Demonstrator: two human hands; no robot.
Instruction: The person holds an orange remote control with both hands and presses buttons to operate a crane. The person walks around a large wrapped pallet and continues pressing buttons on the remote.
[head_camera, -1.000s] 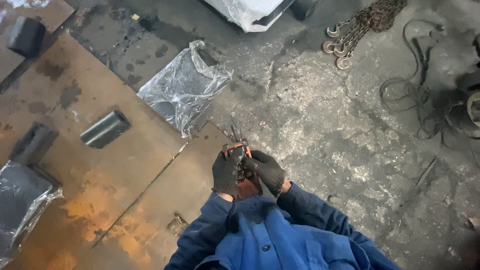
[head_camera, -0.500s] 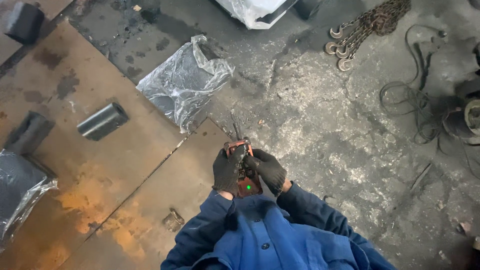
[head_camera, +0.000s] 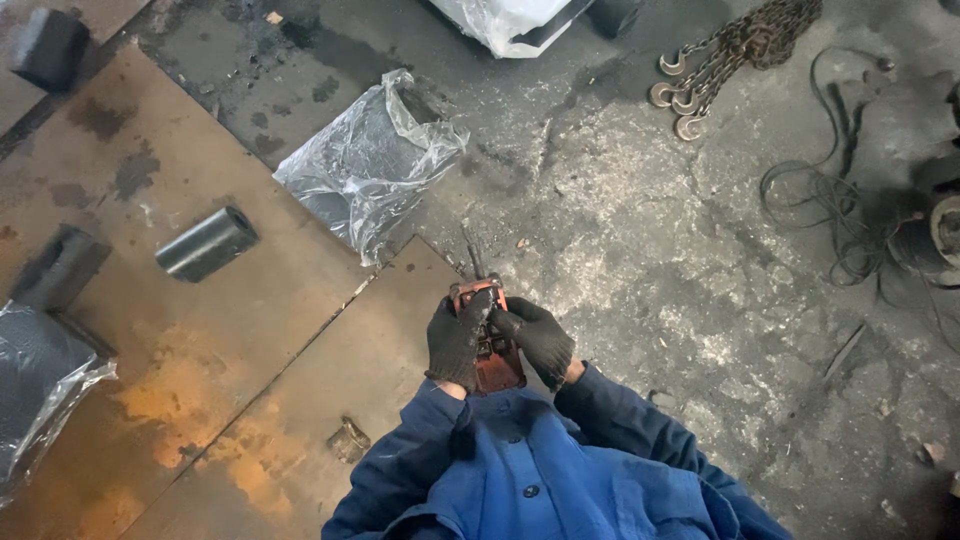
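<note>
Gripping that orange boxy handheld control unit (head_camera: 488, 340) in your gloved left hand (head_camera: 455, 343) and right hand (head_camera: 536, 338), both clamped around it at chest height; it's barely shifted since a second ago, so you're still fiddling.

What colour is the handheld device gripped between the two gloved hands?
Orange-red, worn and grimy. The device shows best in the head view, the only one.

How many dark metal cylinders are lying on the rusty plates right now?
3: one cylinder near the clear plastic bag, another at the left edge, a third top left. More may be hidden under plastic.
</note>
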